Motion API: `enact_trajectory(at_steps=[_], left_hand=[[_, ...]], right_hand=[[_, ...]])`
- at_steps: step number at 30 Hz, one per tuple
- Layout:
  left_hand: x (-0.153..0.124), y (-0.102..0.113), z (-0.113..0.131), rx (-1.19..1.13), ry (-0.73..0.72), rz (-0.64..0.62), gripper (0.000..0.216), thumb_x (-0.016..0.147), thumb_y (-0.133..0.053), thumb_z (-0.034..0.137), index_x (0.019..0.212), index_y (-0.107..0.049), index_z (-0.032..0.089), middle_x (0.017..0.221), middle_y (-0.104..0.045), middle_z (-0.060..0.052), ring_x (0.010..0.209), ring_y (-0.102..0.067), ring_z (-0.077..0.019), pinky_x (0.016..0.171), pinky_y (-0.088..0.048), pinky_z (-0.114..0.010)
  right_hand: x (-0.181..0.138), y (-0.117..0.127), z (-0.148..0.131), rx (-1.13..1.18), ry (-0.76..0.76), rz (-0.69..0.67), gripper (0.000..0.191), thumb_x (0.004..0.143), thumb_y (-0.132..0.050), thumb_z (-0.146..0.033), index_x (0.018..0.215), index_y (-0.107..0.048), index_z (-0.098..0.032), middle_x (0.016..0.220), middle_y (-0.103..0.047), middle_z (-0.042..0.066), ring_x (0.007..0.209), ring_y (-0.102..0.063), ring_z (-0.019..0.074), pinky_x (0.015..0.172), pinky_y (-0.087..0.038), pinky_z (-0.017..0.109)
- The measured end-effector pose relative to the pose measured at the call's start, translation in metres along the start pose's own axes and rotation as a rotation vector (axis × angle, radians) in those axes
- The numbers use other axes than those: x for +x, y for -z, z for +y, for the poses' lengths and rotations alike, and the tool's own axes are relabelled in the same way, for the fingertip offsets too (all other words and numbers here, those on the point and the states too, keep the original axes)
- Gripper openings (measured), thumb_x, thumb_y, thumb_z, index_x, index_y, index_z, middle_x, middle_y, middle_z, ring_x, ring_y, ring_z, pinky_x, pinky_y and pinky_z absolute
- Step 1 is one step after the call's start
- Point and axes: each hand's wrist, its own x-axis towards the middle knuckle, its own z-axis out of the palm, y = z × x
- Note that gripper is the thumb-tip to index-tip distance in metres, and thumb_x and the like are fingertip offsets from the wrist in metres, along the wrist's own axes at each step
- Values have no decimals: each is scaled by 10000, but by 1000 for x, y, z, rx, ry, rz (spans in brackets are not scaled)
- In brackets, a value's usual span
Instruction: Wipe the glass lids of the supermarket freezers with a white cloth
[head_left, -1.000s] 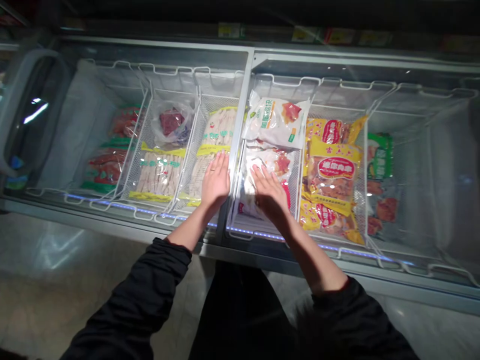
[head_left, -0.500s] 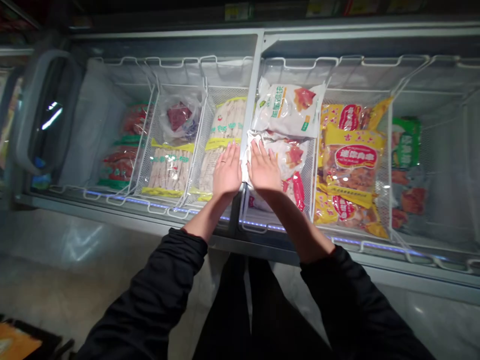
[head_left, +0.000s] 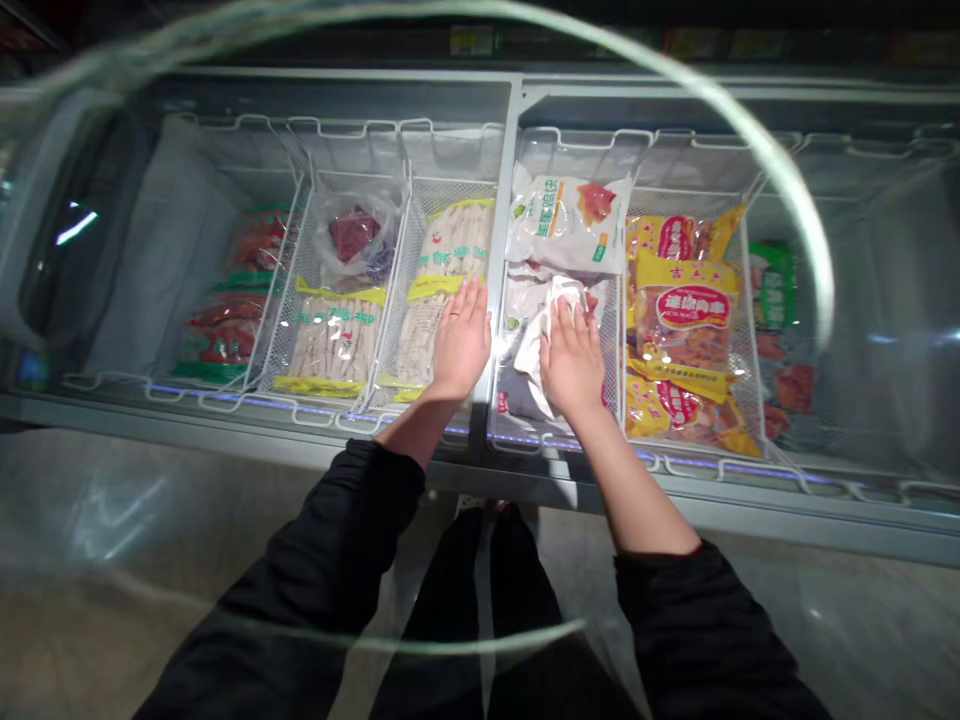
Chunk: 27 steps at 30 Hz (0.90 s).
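My right hand (head_left: 572, 365) holds a white cloth (head_left: 534, 345) under its palm and fingers, pressed flat on the clear freezer lid. Its fingers point away from me, over a white food bag (head_left: 525, 292) seen through the lid. My left hand (head_left: 462, 338) lies flat and open on the lid left of the middle frame bar (head_left: 510, 140), with a ring on one finger and nothing in it. Below that hand are packs with yellow edges and pale sticks (head_left: 454, 235). Whether the cloth is paper or fabric, I cannot tell.
White wire baskets divide the chest freezer. Yellow food packs (head_left: 694, 310) lie right, red-and-green packs (head_left: 225, 325) left, and a bag with a dark red block (head_left: 354, 235) between. A grey lid handle (head_left: 30, 250) stands at far left. A bright curved streak crosses the view.
My right hand and the white cloth have moved right, away from the middle bar. My left hand stays near the bar. A bright curved streak has appeared across the view.
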Motion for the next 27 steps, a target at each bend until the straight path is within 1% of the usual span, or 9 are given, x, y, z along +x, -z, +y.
enact_trajectory(at_steps=[3,7,10,13,15,18,20,23,27], left_hand=[[-10,3,-3,-6,-37,-28,656,1091,-373,134,1746,-340,139,1805,-340,-97,1698,-263,-241,1416,-229,-447],[-39,4,-5,-18,-50,-72,675,1087,-380,130,1759,-318,166,1802,-350,-94,1695,-266,-242,1411,-242,-451],[-65,0,-2,-8,-19,-88,666,1095,-358,133,1758,-321,176,1795,-365,-94,1690,-280,-233,1406,-258,-472],[-82,-6,0,5,14,-83,658,1091,-371,129,1748,-343,165,1790,-373,-99,1688,-286,-226,1404,-270,-459],[-88,-9,1,5,12,-69,659,1088,-392,131,1745,-351,172,1785,-383,-94,1684,-298,-225,1401,-281,-452],[-91,-12,1,-6,-3,-40,680,1082,-424,135,1754,-332,191,1776,-395,-91,1676,-324,-235,1395,-299,-469],[-91,-11,1,-6,-6,-32,690,1081,-425,133,1759,-319,195,1776,-393,-92,1676,-325,-239,1393,-307,-474],[-90,-9,3,2,-7,-40,692,1079,-415,125,1761,-315,185,1776,-392,-96,1679,-318,-245,1390,-312,-480],[-89,-6,4,16,-2,-62,677,1079,-403,119,1751,-338,170,1781,-383,-98,1682,-310,-246,1391,-312,-485]], right_hand=[[18,-14,-31,12,4,-22,689,1109,-294,-267,1787,-235,-164,1824,-299,92,1700,-256,325,1388,-234,645],[-4,-20,-56,46,119,-71,675,1112,-277,-274,1777,-276,-152,1815,-315,89,1700,-259,306,1395,-241,620],[-40,-12,-52,-3,183,-148,637,1126,-308,-295,1731,-392,-116,1795,-348,99,1685,-307,286,1399,-265,551],[-69,2,-31,-46,251,-177,606,1148,-322,-323,1708,-442,-125,1781,-368,85,1671,-345,271,1396,-277,519],[-78,10,-14,-61,259,-156,599,1150,-338,-332,1715,-435,-153,1776,-383,76,1666,-356,271,1395,-274,532],[-73,13,2,-75,167,-102,620,1139,-360,-337,1735,-393,-169,1778,-388,83,1672,-341,291,1389,-260,583],[-59,8,1,-80,59,-68,641,1133,-332,-329,1741,-365,-128,1794,-355,108,1683,-311,310,1388,-248,607],[-36,-6,-20,-77,-53,-42,660,1124,-286,-296,1746,-332,-80,1822,-284,129,1698,-264,318,1397,-237,595],[-23,-21,-55,-25,25,-48,654,1115,-300,-275,1756,-338,-148,1817,-310,84,1699,-263,293,1399,-254,575]])
